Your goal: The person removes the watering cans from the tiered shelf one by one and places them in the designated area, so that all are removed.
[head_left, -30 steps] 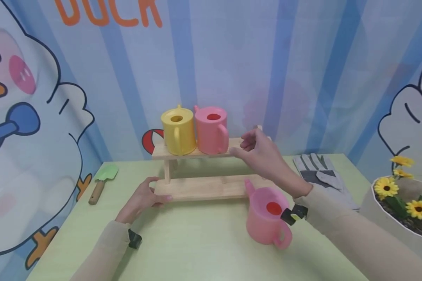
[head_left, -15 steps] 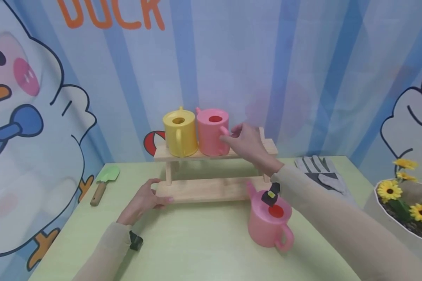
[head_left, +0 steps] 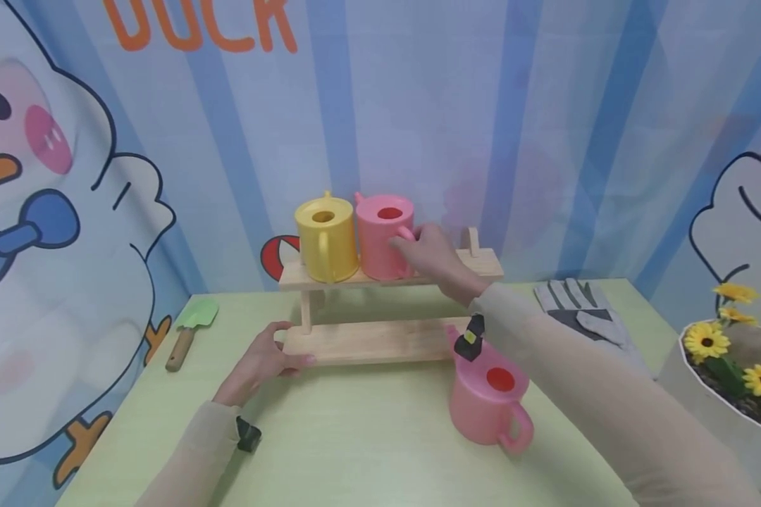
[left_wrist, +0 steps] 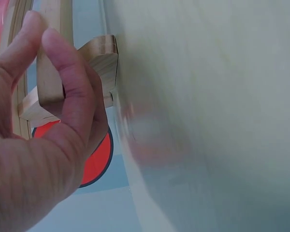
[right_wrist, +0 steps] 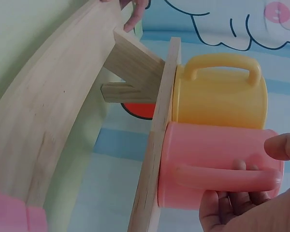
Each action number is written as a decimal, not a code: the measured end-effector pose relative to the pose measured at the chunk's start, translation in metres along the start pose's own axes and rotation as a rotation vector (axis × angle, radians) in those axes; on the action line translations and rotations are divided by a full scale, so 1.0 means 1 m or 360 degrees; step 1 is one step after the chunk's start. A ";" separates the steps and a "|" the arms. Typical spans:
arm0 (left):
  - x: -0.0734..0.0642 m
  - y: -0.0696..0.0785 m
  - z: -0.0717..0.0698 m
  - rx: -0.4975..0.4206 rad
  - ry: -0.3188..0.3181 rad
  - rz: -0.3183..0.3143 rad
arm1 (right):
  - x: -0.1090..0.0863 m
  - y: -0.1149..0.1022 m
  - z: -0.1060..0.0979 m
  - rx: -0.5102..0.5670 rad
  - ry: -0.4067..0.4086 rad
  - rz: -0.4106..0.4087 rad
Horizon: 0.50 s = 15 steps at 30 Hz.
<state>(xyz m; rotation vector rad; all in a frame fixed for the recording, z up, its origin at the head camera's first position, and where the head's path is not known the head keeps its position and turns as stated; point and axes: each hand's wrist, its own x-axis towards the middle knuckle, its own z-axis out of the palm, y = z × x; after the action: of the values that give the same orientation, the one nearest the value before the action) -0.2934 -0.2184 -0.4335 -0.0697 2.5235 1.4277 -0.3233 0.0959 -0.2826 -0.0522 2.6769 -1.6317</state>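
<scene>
A two-tier wooden shelf (head_left: pixel 374 341) stands on the table. My left hand (head_left: pixel 263 359) grips the left end of its lower board; the left wrist view shows thumb and fingers on either side of the wood (left_wrist: pixel 52 72). On the upper board sit a yellow watering can (head_left: pixel 339 246) and, close beside it on the right, a pink watering can (head_left: pixel 377 243). My right hand (head_left: pixel 436 255) holds the pink can's handle (right_wrist: pixel 227 178), its fingers curled behind it. A second pink watering can (head_left: pixel 482 408) stands on the table before the shelf's right end, partly hidden by my sleeve.
A green trowel (head_left: pixel 190 331) with a wooden handle lies at the left. Grey work gloves (head_left: pixel 586 310) lie right of the shelf. At the far right stands a white pot (head_left: pixel 691 394) of yellow flowers. Behind the table hangs a printed cloth (head_left: pixel 418 105).
My right hand has moved left, from beside the upper board to the pink can's handle, and taken hold of it. My left hand has stayed on the lower board.
</scene>
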 end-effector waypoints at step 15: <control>0.002 -0.001 0.000 -0.0037 -0.0006 0.0021 | 0.008 0.002 0.003 0.0193 -0.0019 0.0078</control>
<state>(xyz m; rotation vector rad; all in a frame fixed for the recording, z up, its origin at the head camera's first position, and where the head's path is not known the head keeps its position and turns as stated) -0.2950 -0.2186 -0.4350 -0.0543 2.5092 1.4611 -0.3314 0.0938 -0.2853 0.0045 2.5433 -1.7686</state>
